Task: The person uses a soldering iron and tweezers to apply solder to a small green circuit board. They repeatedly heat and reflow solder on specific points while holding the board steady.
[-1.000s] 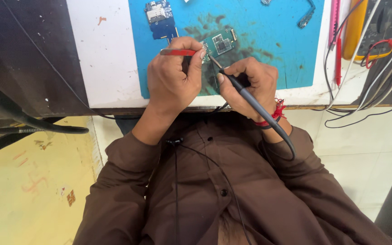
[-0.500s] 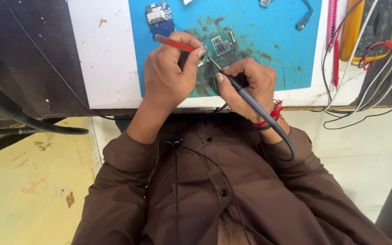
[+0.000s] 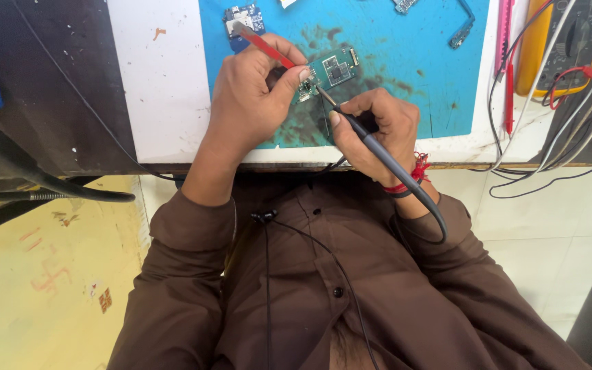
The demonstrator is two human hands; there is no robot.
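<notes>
head view, looking down. left hand (image 3: 251, 103) closed around a red probe (image 3: 268, 49), thumb and fingers pinching its shaft; the probe runs up toward 11 o'clock from the hand, its working end hidden under the fingers near the board. right hand (image 3: 378, 130) curled around a black probe (image 3: 378, 147), gripped pen-style, metal tip pointing toward 10 o'clock and touching the lower edge of a small green circuit board (image 3: 329, 70). board lies on a blue mat (image 3: 405, 75), tilted, at 12 o'clock from the right hand and just beside the left thumb; dark stains on the mat around it. black probe's lead loops back past the right wrist toward 5 o'clock, crossing a red thread bracelet (image 3: 409, 179). second small blue board (image 3: 244, 19) at 11 o'clock of the left hand, the red probe's far end lying across it. two small parts near the mat's top edge, too small to identify. mat rests on a white desk (image 3: 155, 89). at 2 o'clock of the right hand: a yellow multimeter (image 3: 570, 41) with red and black leads trailing over the desk edge. person wears a brown buttoned shirt (image 3: 323, 288); thin black cord hangs down its front. yellow floor at 8 o'clock, pale tiles at 4 o'clock.
</notes>
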